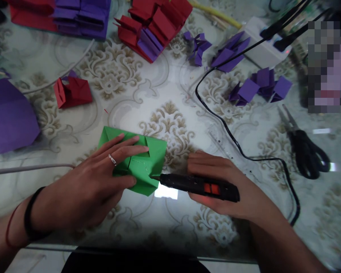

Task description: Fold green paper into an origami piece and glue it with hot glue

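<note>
On green paper [155, 151], flat left hand [92, 184]; right hand [216, 168] around crosswise glue gun [199, 185], nozzle leftward.

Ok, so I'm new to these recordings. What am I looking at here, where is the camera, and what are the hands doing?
There is no machine here: these are one person's bare hands, filmed by a camera worn on the head that looks down at the table.

The left hand lies flat and open on a folded green paper, pressing it down. The right hand grips a black tool, probably a glue gun, with its tip touching the paper's edge.

Around them lie red folded pieces, purple folded pieces, scissors, a black cable and a white power strip.
</note>
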A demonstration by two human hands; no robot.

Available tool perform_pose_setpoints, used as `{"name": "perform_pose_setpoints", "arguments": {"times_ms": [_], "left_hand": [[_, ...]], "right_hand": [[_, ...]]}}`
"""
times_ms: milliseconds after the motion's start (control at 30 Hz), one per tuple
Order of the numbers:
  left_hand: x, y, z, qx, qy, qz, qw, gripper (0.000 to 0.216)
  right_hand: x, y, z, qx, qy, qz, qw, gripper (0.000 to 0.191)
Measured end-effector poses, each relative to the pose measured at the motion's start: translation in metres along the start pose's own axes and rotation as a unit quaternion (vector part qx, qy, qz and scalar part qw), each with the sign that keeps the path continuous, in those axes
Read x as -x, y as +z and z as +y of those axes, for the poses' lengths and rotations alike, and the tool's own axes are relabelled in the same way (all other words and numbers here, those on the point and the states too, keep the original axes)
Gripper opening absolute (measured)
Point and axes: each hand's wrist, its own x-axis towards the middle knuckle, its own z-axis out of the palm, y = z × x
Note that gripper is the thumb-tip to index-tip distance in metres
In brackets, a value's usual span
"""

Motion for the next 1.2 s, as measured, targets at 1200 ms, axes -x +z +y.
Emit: {"name": "perform_pose_setpoints", "arguments": {"times_ms": [1200], "left_hand": [[0.002,0.011,-0.006,-0.029,-0.013,0.018,0.999,0.014]], "right_hand": [[0.002,-0.003,-0.011,0.013,0.003,-0.060,0.998,0.017]]}}
